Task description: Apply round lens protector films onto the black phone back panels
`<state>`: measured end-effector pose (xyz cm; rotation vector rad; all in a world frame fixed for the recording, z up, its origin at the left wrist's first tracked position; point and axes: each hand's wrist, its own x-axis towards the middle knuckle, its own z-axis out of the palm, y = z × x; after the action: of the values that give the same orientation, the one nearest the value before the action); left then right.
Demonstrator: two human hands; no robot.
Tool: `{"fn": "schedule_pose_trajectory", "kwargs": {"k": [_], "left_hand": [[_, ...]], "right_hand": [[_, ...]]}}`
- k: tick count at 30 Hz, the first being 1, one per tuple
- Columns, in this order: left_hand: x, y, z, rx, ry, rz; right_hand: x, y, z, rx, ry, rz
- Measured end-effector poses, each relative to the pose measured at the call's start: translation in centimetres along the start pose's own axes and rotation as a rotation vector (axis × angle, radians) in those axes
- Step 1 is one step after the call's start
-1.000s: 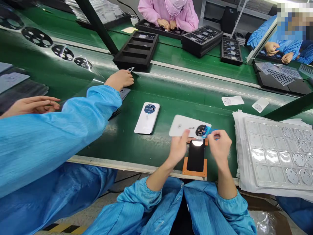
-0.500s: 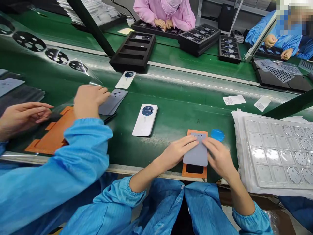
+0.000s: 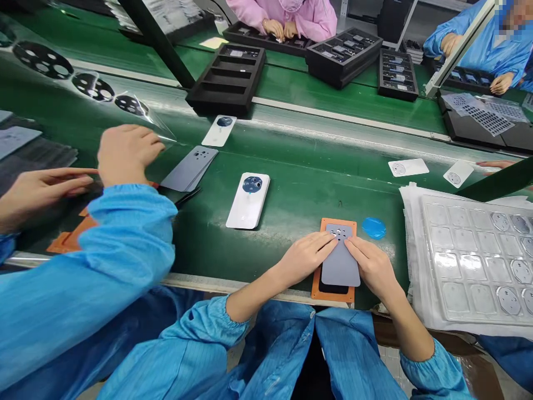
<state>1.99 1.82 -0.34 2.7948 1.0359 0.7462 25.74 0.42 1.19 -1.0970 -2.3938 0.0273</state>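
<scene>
Seating step: your left hand (image 3: 306, 256) & right hand (image 3: 372, 266), fingers flat, unclenched, press grey plate (image 3: 340, 259) onto orange jig (image 3: 333, 293), lower centre; next, align edges.

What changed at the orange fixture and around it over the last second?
The white back cover and blue film went from the hands; a grey panel now lies on the orange fixture, pressed by left hand and right hand. The blue film lies beside it. The white cover on the belt stayed.
</scene>
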Motion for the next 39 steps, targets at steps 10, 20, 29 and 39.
{"fn": "schedule_pose_trajectory", "kwargs": {"k": [10,20,29,39], "left_hand": [[0.2,-0.7,0.4,0.109,-0.151,0.002],[-0.9,0.6,-0.2,0.187,-0.226,0.031],[-0.8,0.4,-1.0,-0.033,-0.261,-0.071],[6.9,-3.0,-0.9,-0.598,-0.097,-0.545]], "right_hand": [[-0.2,0.2,1.0,-0.102,-0.165,-0.025],[-0.8,-1.3,0.3,-0.133,-0.325,-0.017],[-1.2,-1.4,0.7,-0.123,-0.272,-0.016],[-2.3,0.4,1.3,1.0,0.577,0.985]]}}
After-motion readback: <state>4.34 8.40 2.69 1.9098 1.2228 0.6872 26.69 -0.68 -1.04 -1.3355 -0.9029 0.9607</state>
